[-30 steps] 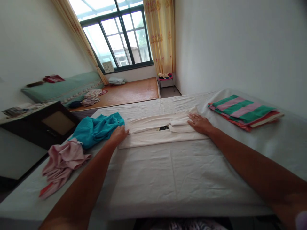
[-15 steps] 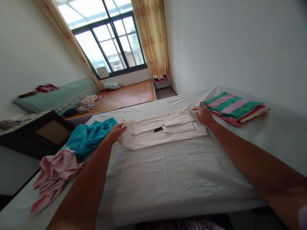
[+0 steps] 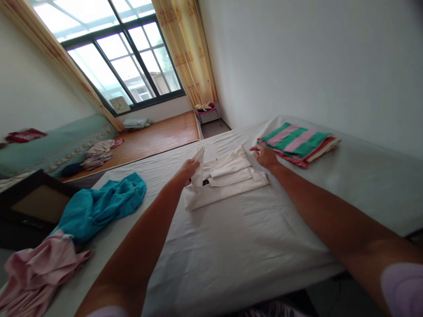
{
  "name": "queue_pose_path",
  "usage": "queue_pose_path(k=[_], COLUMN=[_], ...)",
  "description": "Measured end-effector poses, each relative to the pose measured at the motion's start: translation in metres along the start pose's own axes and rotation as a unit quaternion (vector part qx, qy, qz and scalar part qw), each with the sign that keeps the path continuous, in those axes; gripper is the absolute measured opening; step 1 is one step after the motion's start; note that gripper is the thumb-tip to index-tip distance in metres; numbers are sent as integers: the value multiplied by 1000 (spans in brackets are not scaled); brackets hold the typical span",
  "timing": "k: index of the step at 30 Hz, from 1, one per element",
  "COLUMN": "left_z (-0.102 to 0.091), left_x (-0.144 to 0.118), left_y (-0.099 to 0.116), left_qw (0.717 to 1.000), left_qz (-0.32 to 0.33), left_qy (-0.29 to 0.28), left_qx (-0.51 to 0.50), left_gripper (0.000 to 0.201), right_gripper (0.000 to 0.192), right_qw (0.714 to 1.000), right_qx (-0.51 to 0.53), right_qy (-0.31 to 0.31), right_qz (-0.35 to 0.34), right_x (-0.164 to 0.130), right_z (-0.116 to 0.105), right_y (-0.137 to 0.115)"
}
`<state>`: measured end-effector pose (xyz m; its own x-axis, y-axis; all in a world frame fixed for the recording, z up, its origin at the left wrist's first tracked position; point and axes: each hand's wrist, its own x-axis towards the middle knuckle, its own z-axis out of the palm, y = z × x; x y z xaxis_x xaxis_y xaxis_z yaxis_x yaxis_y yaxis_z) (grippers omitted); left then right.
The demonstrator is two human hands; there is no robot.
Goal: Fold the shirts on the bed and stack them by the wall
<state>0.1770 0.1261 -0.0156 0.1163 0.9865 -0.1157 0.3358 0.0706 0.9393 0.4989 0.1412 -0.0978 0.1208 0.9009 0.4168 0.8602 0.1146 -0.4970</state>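
Observation:
A partly folded white garment (image 3: pixel 231 189) lies on the sheet-covered bed, with a small dark print showing in a gap in its folds. My left hand (image 3: pixel 191 171) is closed on the garment's left end and holds it raised above the rest. At the far right side of the garment, my right hand (image 3: pixel 264 155) has its fingers apart and holds nothing that I can see. Just beyond that hand is a stack of folded clothes (image 3: pixel 297 143), with a green and pink striped piece on top.
To the left lie a crumpled turquoise garment (image 3: pixel 102 204) and a crumpled pink one (image 3: pixel 46 268). A dark cabinet (image 3: pixel 33 207) stands beside the bed (image 3: pixel 231 251). Farther back is another bed with a brown mat (image 3: pixel 158 132), near the window and a small stool (image 3: pixel 206 109).
My left hand has lifted the garment's left end and brought it rightward over the rest. My right hand stays by the right side. The camera view has turned slightly right.

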Motion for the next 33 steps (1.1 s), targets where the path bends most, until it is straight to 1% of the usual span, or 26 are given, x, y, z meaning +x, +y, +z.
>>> queue_pose_path(k=[3,5,6,7,9,11,13,14,15,16,18,19,20,22,23,24,25,26,27,28,29,30,31,33], left_z=[38,65,78,90,113,133,149,155,159,161,157,151,142,119,106,94,83,73,66,61,57,56,55,56], left_x=[13,20,23,26,31,33,32,31,30,29,28,29,29,31,32,32,32,31,29,27,26,24,23,23], left_y=[14,20,21,22,20,16,11,9,6,4,1,-1,-3,-7,-11,-15,-21,-27,-35,-42,-50,-56,-61,-66], left_qw=[998,996,996,996,995,994,992,992,990,989,988,989,990,980,968,949,925,900,876,857,843,835,830,827], left_qz=[10,19,21,22,26,33,37,34,32,29,44,65,96,168,203,234,260,280,291,293,289,280,267,249], left_qy=[-35,-55,-64,-73,-91,-106,-117,-125,-134,-144,-146,-131,-106,-48,-25,-11,-6,-9,-17,-28,-42,-56,-68,-81], left_qx=[-54,-62,-60,-54,-39,-22,-9,-7,-8,-12,-17,-9,10,91,149,213,276,335,385,424,451,471,485,497], left_gripper=[13,12,11,11,12,15,16,19,24,31,45,49,50,46,44,42,42,42,44,46,48,50,52,53], right_gripper=[37,32,29,26,23,31,46,53,59,62,59,56,55,59,59,57,55,54,53,53,54,54,54,57], right_qw=[999,997,992,984,954,912,875,865,866,875,915,936,955,984,994,999,999,996,989,978,966,953,944,942], right_qx=[25,78,120,169,275,360,408,415,410,392,322,273,222,123,81,47,23,7,-3,-9,-15,-25,-36,-58], right_qy=[6,2,-9,-27,-82,-134,-170,-182,-189,-194,-189,-179,-162,-98,-55,-13,19,30,16,-17,-62,-103,-133,-170], right_qz=[23,28,35,48,88,146,200,215,217,205,156,131,113,80,54,17,-31,-89,-149,-205,-252,-284,-299,-283], right_x=[0,-1,-1,-2,-3,-5,-7,-7,-8,-9,-9,-9,-8,-7,-7,-8,-11,-16,-23,-32,-42,-53,-63,-76], right_z=[-2,-2,-3,-3,-4,-6,-7,-6,-6,-5,-3,-3,-4,-9,-13,-16,-19,-19,-18,-14,-7,1,10,25], right_y=[-3,-8,-11,-14,-22,-29,-33,-33,-33,-32,-27,-25,-23,-24,-28,-34,-42,-53,-66,-79,-92,-103,-112,-120])
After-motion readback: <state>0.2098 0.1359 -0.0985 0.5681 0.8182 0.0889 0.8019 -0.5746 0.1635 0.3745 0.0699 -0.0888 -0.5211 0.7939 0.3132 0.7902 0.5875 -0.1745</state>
